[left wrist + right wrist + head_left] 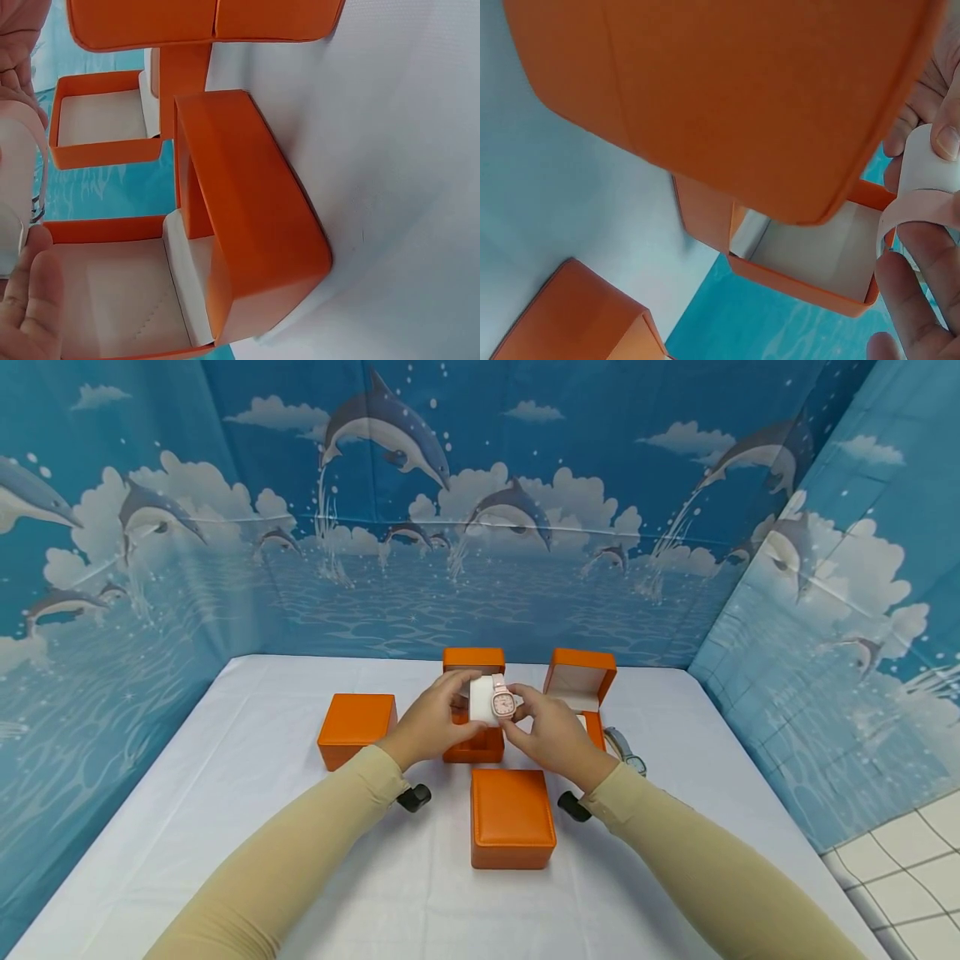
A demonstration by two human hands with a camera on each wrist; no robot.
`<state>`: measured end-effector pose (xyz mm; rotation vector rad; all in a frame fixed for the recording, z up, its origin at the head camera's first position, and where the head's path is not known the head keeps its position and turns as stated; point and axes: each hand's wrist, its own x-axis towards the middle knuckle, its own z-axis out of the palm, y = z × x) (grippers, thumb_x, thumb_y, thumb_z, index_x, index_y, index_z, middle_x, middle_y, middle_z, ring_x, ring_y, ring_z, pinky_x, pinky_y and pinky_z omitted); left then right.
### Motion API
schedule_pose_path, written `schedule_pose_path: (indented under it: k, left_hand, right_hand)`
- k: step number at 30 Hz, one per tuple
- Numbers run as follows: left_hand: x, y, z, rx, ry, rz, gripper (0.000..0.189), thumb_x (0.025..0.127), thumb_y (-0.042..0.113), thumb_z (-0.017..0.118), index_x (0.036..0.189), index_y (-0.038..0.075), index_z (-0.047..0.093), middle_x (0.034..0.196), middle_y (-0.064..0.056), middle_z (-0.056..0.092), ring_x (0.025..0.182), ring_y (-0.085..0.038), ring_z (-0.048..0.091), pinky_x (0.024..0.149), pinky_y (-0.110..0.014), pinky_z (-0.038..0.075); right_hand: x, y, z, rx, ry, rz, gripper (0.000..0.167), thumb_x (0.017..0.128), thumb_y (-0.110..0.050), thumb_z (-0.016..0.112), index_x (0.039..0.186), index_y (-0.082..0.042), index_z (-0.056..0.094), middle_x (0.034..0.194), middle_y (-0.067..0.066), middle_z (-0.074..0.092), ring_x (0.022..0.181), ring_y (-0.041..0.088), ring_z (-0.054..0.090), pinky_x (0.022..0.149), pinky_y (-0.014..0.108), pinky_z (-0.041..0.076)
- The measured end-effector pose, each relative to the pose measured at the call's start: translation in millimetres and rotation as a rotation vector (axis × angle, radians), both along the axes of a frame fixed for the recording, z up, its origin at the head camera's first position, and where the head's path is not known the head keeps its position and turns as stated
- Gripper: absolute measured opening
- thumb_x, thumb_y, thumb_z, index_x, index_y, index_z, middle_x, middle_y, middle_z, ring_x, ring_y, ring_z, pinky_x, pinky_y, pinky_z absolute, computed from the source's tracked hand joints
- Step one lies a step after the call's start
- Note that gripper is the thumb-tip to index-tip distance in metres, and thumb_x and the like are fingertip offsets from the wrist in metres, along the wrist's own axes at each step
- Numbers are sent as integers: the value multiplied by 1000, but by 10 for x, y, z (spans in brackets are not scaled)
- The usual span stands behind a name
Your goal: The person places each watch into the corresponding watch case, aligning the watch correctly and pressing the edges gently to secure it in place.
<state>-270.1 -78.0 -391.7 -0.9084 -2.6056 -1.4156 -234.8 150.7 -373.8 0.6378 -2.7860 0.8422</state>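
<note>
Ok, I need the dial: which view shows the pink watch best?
The head view: there the pink watch shows its dial face-on. The right wrist view shows its strap, no dial; the left wrist view, only some strap near the edge.

The orange box [513, 810] near six o'clock looks leather-like, smooth, faintly glossy. The white cushion [481, 703] looks matt; smooth cloth [247, 777] covers the bench [637, 902].

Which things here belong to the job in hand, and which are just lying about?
Seemingly in the job:
- pink watch
- white cushion
- left hand and right hand, holding these
- open box behind the hands

Apparently lying about, untouched:
- closed box at left
- closed box in front
- open box at right
- grey-strapped watch
</note>
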Motion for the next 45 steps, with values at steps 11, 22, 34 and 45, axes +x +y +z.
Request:
schedule_pose_path:
  k: [11,22,34,45]
  left_hand:
    - [11,-16,24,19,2,-3,71,95,12,79,157,13,44,153,-6,49,112,-21,68,99,-33,60]
    - [11,11,47,-31,30,20,70,96,17,79,157,18,44,153,-3,50,114,-19,65,100,-35,59]
    - [7,-20,59,-14,-38,-9,74,94,15,81,158,15,44,151,-5,52,112,-21,68,100,-36,60]
    - [25,-33,64,-52,-22,-16,74,94,14,81,158,14,44,152,-7,53,113,-23,70,100,-35,60]
  right_hand:
    - [32,-26,24,31,-24,-10,68,100,-21,75,157,-2,43,104,8,78,48,11,45,50,24,40]
    - [44,-55,34,27,-32,-15,68,99,-21,76,157,-3,44,104,6,79,48,13,45,49,24,37]
    - [-36,34,26,-44,-11,54,80,96,-26,80,161,-7,39,151,13,59,126,32,67,106,51,56]
    - [-67,85,19,-33,-33,109,86,96,-25,79,166,-13,32,159,13,53,129,33,67,107,53,55]
